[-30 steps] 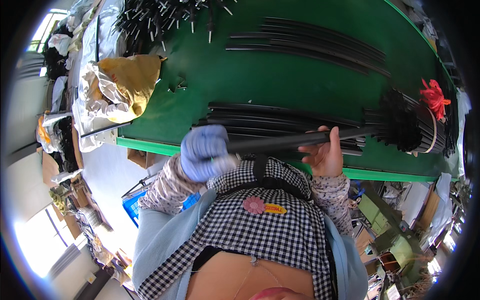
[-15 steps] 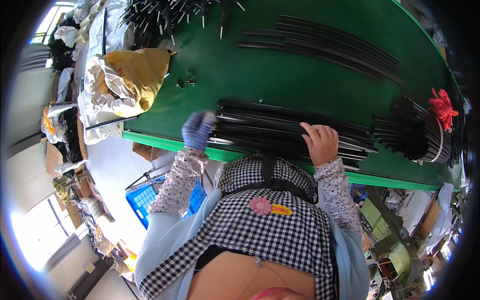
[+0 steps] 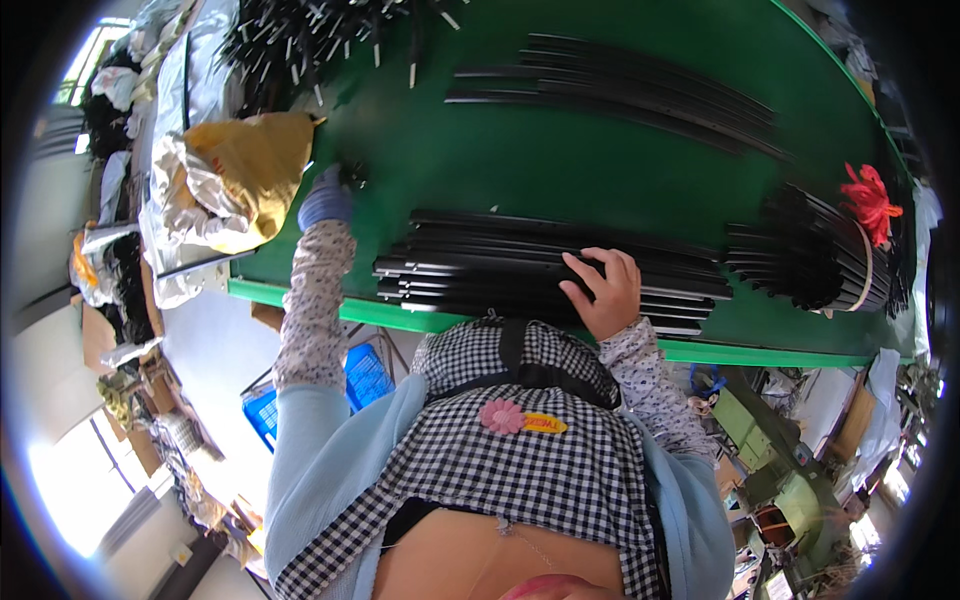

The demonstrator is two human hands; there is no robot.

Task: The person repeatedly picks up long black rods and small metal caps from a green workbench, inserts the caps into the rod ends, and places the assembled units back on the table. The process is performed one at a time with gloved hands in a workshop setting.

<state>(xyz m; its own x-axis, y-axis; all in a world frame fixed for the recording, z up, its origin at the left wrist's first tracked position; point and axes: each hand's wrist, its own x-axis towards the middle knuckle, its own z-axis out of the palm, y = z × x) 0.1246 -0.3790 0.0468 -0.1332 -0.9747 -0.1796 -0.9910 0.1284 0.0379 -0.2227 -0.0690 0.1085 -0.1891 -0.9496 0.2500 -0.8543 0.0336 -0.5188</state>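
My left hand (image 3: 326, 198), in a blue-grey glove, reaches over the green table beside a few small dark clips or brackets (image 3: 356, 176). Its fingers are blurred, so I cannot make out whether it touches or holds one. Bare and with its fingers spread, my right hand (image 3: 606, 292) rests on a row of long black strips or tubes (image 3: 480, 250). These lie side by side along the table's near edge, their left ends uneven.
A yellow and white sack (image 3: 255, 170) sits at the left. Behind it lies a pile of black rods with pale tips (image 3: 310, 40). More black strips (image 3: 640, 95) lie farther back. A banded black bundle (image 3: 825, 255) with a red tie (image 3: 868, 205) is at the right.
My left hand has moved from the strips' left ends, away and leftward to the small clips. The right hand stays on the strips. The whole view has shifted slightly.
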